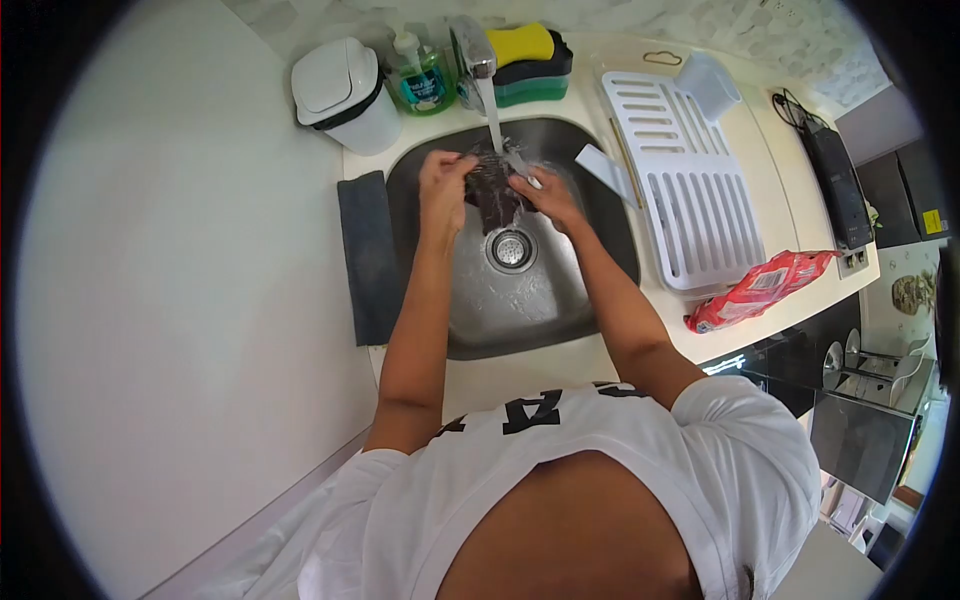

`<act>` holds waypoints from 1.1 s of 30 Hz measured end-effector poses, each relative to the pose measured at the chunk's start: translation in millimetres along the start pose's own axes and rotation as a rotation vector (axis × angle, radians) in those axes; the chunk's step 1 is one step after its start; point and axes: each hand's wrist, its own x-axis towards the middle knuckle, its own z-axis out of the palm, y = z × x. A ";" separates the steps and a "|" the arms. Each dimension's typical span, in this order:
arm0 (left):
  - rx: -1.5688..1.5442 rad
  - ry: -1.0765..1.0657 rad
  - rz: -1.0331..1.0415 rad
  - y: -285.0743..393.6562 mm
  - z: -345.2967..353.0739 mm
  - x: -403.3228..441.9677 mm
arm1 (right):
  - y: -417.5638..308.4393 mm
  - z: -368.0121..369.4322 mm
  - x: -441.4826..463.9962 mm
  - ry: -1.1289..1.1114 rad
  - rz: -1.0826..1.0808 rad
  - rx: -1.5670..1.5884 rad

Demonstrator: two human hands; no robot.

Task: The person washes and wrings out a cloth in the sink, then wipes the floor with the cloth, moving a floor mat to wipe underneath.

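Observation:
Under the running tap point(482, 62), a dark brown wet piece, apparently a cloth point(492, 205), hangs between my two hands above the sink point(470, 310). My left hand point(443, 185) pinches its left edge with closed fingers. On the other side, my right hand point(547, 195) grips the right edge, its thumb toward the middle. Water falls onto the cloth's upper part and splashes, which blurs the detail there. Just below the cloth's lower end lies the round drain point(511, 250).
A dark grey cloth point(368, 260) lies along the sink's left rim. Behind stand a white bin point(345, 95), a green soap bottle point(422, 85) and sponges point(530, 70). To the right are a white dish rack point(700, 190) and a red packet point(760, 290).

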 end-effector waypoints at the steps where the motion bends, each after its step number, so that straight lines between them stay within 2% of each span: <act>1: 0.001 0.004 -0.009 -2.0 -2.8 -7.0 | 34.1 -1.2 -1.4 -0.053 0.210 0.260; 2: -0.193 0.087 -0.175 -2.6 -4.2 -16.3 | 51.3 -1.1 -2.3 -0.106 0.420 0.518; 3: -0.386 0.174 -0.343 -6.3 -5.7 -23.9 | 44.6 3.5 -6.7 -0.110 0.434 0.516; 4: -0.572 0.200 -0.648 -23.4 -10.6 -22.9 | 25.9 13.2 -10.5 0.007 0.528 0.747; 5: -0.572 0.207 -0.658 -39.4 -8.9 -24.9 | 6.2 25.8 -15.4 0.132 0.617 0.976; 6: -0.573 0.190 -0.737 -56.1 -3.1 -26.6 | -8.4 43.7 -24.1 0.154 0.509 0.738; 7: -0.573 0.173 -0.818 -78.5 -5.2 -27.2 | -28.9 55.2 -36.0 0.155 0.000 0.126; 8: -0.499 -0.168 -0.479 -135.7 -24.6 -19.2 | -46.6 62.5 -45.7 -0.099 0.057 -0.116; 9: -0.494 -0.423 -0.100 -192.5 -43.9 -11.2 | -55.1 65.6 -50.2 -0.353 0.109 -0.355; 10: 0.091 -0.328 0.018 -176.0 -29.2 -15.5 | -39.4 66.3 -47.2 -0.354 0.117 -0.358; 11: -0.045 -0.091 -0.425 -158.0 -14.8 -20.8 | -23.3 64.2 -36.6 -0.081 0.117 -0.281; 12: -0.270 0.286 -0.795 -86.6 19.4 -37.5 | -3.4 61.1 -23.5 0.191 0.109 -0.201; 13: -0.270 0.285 -0.800 -93.8 20.2 -37.0 | 8.9 54.7 -15.1 0.241 0.219 -0.269; 16: -0.514 0.277 -0.783 -122.0 12.2 -33.4 | -18.2 54.8 -21.8 0.166 0.231 -0.310; 17: -0.517 0.278 -0.780 -137.7 2.1 -28.8 | -42.5 58.5 -34.2 0.145 0.189 -0.190; 18: -0.867 -0.132 -0.568 -141.7 -7.7 -28.6 | -52.6 60.7 -41.9 0.119 0.150 -0.072; 21: -0.666 -0.015 -0.497 -149.2 -12.6 -28.1 | 3.3 60.6 -33.2 0.191 0.150 -0.118; 22: -0.488 0.137 -0.639 -111.8 -1.4 -25.2 | 37.8 50.8 -22.5 0.199 0.255 -0.357; 23: -0.301 0.291 -0.779 -92.1 1.6 -25.7 | 49.8 26.8 -16.3 0.038 0.458 -0.437; 24: -0.388 0.283 -0.732 -95.6 -12.7 -20.5 | 74.4 11.7 -16.5 -0.098 0.403 -0.600; 25: -0.394 0.283 -0.724 -104.1 -22.8 -11.9 | 55.3 2.5 -17.3 -0.158 0.600 -0.694; 27: -0.148 0.288 -0.570 -121.6 -38.9 -8.9 | 65.8 -3.0 -21.8 -0.212 0.581 -0.662; 28: 0.046 0.223 -0.518 -122.2 -40.2 -13.2 | 79.3 3.4 -24.2 -0.213 0.577 -0.663; 29: 0.048 0.223 -0.521 -118.0 -35.6 -17.9 | 95.8 11.0 -31.5 -0.318 0.255 -0.429; 30: 0.228 0.108 -0.404 -108.5 -25.2 -21.8 | 104.6 15.2 -36.4 -0.408 -0.063 -0.191; 31: 0.403 -0.007 -0.282 -100.0 -16.9 -23.2 | 33.7 7.4 -34.1 -0.633 0.253 -0.372; 33: 0.335 -0.006 -0.213 -77.9 -8.5 -21.7 | 72.4 11.8 -31.9 -0.690 0.344 -0.502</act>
